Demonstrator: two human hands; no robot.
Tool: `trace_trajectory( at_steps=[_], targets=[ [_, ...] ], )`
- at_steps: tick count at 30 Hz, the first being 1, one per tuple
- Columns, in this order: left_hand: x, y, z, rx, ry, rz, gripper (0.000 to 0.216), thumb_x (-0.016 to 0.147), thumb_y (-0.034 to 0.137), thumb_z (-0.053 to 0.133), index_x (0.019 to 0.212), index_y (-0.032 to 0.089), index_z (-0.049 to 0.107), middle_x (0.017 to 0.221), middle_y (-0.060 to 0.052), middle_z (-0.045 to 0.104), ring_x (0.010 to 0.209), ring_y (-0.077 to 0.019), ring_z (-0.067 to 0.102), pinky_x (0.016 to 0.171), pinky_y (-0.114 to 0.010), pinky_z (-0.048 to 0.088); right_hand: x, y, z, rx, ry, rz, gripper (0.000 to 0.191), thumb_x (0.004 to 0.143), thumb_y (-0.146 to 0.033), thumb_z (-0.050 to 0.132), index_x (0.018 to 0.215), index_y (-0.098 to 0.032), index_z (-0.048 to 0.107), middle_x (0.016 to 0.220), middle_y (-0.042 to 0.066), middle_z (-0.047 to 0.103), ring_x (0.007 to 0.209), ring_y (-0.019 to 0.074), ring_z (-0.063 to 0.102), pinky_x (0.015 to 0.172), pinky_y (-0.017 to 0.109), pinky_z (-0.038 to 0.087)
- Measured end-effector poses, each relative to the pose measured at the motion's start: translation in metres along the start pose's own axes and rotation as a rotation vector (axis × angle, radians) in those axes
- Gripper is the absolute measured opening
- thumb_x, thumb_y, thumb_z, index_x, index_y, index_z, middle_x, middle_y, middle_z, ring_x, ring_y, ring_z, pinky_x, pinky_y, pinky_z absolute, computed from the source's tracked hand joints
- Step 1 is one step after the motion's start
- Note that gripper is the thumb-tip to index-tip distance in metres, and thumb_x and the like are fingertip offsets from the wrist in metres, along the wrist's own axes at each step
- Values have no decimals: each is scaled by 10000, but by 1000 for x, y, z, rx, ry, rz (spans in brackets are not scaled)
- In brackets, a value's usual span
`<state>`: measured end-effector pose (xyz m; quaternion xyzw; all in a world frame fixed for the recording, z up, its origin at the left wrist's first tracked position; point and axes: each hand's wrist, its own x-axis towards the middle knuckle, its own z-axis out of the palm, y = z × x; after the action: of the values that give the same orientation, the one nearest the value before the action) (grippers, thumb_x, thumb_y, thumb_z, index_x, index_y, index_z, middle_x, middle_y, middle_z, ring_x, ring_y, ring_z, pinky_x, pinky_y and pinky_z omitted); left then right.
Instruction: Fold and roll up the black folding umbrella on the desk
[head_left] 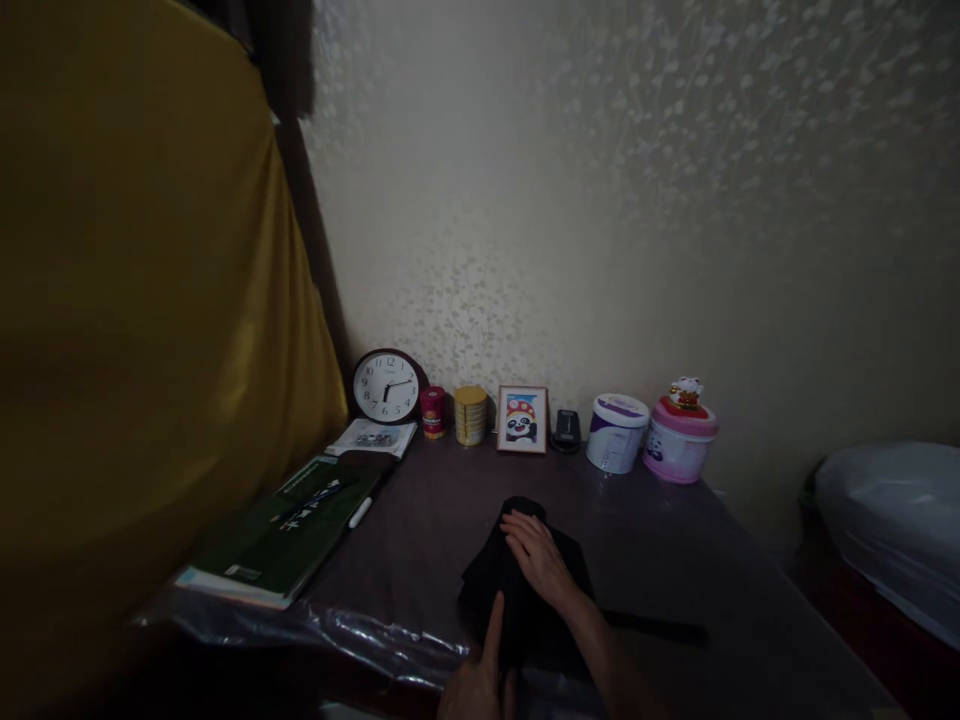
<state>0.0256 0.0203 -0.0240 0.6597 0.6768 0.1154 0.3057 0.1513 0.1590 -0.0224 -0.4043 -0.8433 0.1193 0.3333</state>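
Note:
A black cloth item (480,585), loosely folded, lies near the front edge of the table; its exact kind is too dark to make out. A narrow black strap (656,627) stretches out to its right. My right hand (538,560) rests flat on the upper part of the cloth, fingers extended. Lower down, my left hand (480,670) touches the near left side of it with the index finger stretched forward. The left hand's other fingers are mostly hidden.
The dark table (420,530) has a clear plastic cover. Green books (292,530) and a white marker (361,512) lie left. Along the wall stand a clock (386,386), red tin (433,413), yellow tin (470,415), panda picture frame (523,420) and two tubs (616,435).

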Motion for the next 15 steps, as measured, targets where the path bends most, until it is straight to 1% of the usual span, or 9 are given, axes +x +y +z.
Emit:
trace_trajectory(
  at_steps=[2, 5, 7, 8, 9, 11, 13, 15],
  targets=[
    [2, 1, -1, 19, -30, -41, 716, 808, 185, 377, 1378, 225, -55, 1020, -95, 657, 861, -203, 636, 709, -268, 439, 17, 19, 4, -43, 12, 15, 329, 879, -276, 337, 1059, -224, 608, 1178, 50, 587, 1175, 183, 449, 1008, 419, 308],
    [5, 2, -1, 36, -47, -73, 718, 811, 188, 370, 1371, 224, -78, 1003, -103, 664, 859, -231, 639, 701, -302, 446, 36, 40, 6, -162, 60, 158, 346, 870, -270, 334, 1070, -200, 607, 1182, 77, 585, 1159, 201, 472, 978, 412, 350],
    [6, 2, 0, 38, -44, -76, 724, 807, 177, 368, 1370, 223, -84, 1022, -107, 656, 872, -232, 636, 707, -305, 446, 40, 47, 5, -233, 128, 263, 375, 874, -267, 314, 1112, -161, 583, 1210, 118, 557, 1169, 227, 463, 977, 437, 343],
    [7, 2, 1, 38, -45, -76, 727, 805, 177, 370, 1369, 219, -86, 1027, -108, 653, 874, -230, 636, 710, -302, 446, 39, 47, 5, -252, 164, 285, 389, 880, -267, 300, 1135, -147, 567, 1228, 130, 539, 1181, 234, 450, 984, 445, 330],
    [8, 1, 3, 39, -45, -76, 729, 804, 177, 373, 1370, 217, -85, 1034, -108, 650, 880, -226, 635, 716, -297, 445, 35, 45, 6, -258, 187, 280, 399, 886, -273, 289, 1154, -140, 553, 1245, 132, 524, 1193, 233, 436, 994, 447, 318],
    [9, 0, 4, 43, -43, -78, 730, 804, 183, 379, 1371, 226, -78, 1054, -100, 644, 901, -216, 630, 727, -284, 442, 23, 31, 9, -240, 175, 217, 403, 893, -298, 290, 1171, -149, 540, 1265, 113, 510, 1209, 219, 417, 1009, 429, 306],
    [9, -2, 5, 48, -40, -77, 722, 811, 196, 373, 1373, 231, -79, 1064, -97, 641, 903, -208, 629, 725, -274, 440, 7, 8, 13, -195, 91, 140, 399, 892, -329, 312, 1163, -158, 549, 1266, 102, 511, 1218, 215, 406, 1010, 425, 308],
    [9, -4, 5, 44, -46, -55, 711, 815, 205, 363, 1380, 197, -69, 1058, -109, 642, 887, -203, 632, 718, -265, 439, -10, -21, 15, -122, -3, 75, 379, 896, -323, 319, 1144, -175, 564, 1246, 81, 534, 1231, 198, 387, 1038, 426, 267]
  ],
)
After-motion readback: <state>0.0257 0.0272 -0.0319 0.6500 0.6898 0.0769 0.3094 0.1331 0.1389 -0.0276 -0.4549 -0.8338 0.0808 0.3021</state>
